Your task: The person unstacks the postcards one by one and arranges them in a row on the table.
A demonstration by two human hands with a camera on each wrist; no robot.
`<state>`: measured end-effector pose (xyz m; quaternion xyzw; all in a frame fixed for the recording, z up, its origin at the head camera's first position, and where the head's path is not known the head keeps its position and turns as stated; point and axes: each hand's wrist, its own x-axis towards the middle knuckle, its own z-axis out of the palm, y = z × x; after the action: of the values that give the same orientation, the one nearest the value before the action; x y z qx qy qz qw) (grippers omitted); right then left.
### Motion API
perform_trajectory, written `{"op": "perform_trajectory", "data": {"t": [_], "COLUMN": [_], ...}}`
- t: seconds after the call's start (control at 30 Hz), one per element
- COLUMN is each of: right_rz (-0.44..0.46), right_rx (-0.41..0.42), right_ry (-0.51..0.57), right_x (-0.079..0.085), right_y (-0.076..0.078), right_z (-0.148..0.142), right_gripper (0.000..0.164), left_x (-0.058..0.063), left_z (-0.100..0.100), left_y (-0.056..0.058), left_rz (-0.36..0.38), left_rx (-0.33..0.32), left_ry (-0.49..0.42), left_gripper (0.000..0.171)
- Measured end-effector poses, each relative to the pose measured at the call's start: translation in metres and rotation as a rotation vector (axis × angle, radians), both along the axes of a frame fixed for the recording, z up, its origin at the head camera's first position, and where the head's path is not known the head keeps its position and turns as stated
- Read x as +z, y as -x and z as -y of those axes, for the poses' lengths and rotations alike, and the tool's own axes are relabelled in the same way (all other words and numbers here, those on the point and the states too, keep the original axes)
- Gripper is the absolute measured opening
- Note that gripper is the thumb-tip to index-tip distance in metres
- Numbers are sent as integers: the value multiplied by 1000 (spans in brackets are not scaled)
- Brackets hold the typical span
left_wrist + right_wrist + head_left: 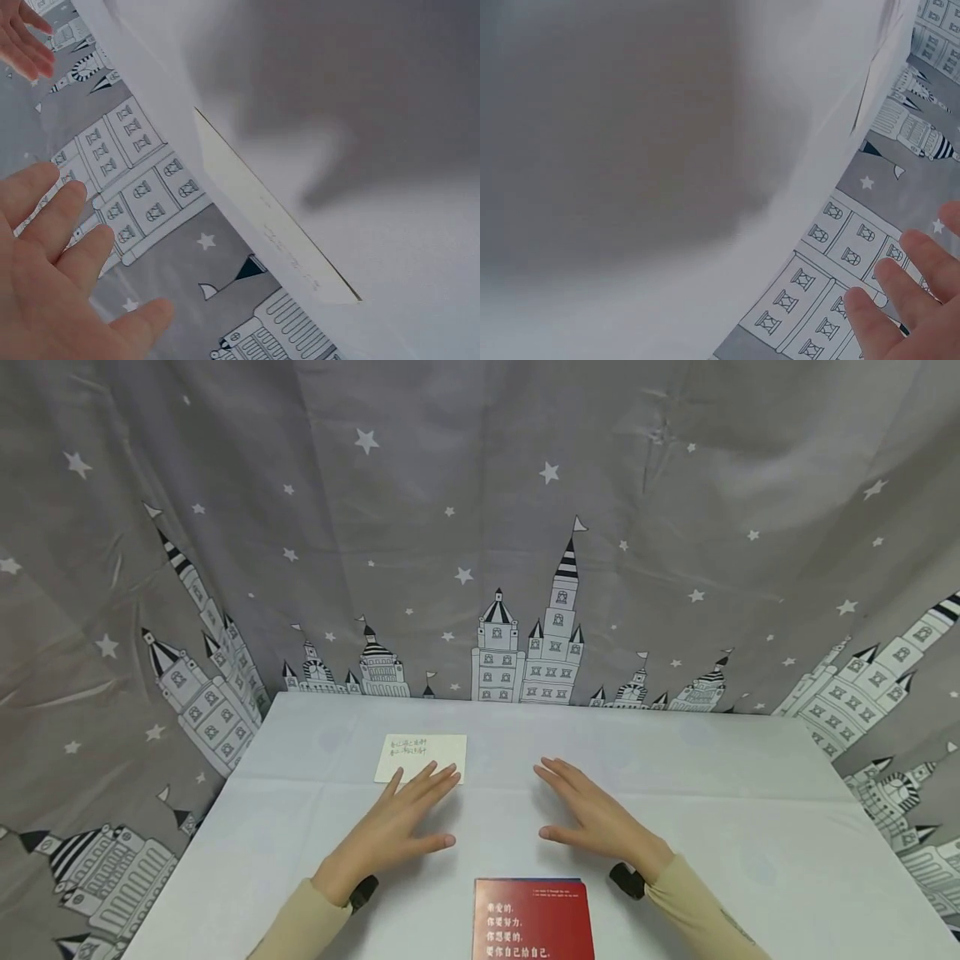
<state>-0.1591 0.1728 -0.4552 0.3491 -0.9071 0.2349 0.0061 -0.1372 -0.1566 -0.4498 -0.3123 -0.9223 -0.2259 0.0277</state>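
Both hands hover over the white table with fingers extended and nothing held. My left hand (397, 822) is just in front of a cream card (431, 756) with two lines of handwriting, its fingertips overlapping the card's lower edge in the head view. The same card (255, 217) lies flat in the left wrist view, beyond the spread fingers of the left hand (60, 277). To the right, my right hand (596, 814) faces the left one across a gap. Nearest the body lies a red booklet or card stack (532, 918) with white printed characters, its lower part cut off by the frame.
A white cloth covers the table (712, 827). Behind and around it hangs a grey curtain (420, 527) printed with stars and castles. Dark bands (627, 881) sit on both wrists at the sleeve ends. A thin blue edge shows behind the red booklet.
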Motion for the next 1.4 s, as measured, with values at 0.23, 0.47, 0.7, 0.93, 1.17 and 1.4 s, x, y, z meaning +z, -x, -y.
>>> {"op": "perform_trajectory", "data": {"t": [0.23, 0.47, 0.7, 0.93, 1.17, 1.4], "right_rz": [-19, -65, -80, -98, -97, -95], "right_rx": [-7, -38, -63, -92, -117, -105], "right_ry": [5, 39, 39, 34, 44, 24], "right_x": [-5, -6, -9, -9, -11, -18], "right_y": [-13, -25, -38, -49, -63, -81], "right_z": [-10, -25, -37, -46, -52, -54], "right_gripper": [81, 81, 83, 84, 84, 84], "left_x": [1, 5, 6, -1, -8, -16], "left_z": [-3, -4, -6, -12, -18, -24], "left_y": [-8, -15, -24, -36, -47, -58], "left_rz": [-40, -57, -9, -7, -13, -40], "left_rx": [-14, -24, -35, -54, -86, -135], "left_ry": [15, 0, -1, -6, -15, -14], "left_gripper": [79, 79, 78, 80, 80, 81]}}
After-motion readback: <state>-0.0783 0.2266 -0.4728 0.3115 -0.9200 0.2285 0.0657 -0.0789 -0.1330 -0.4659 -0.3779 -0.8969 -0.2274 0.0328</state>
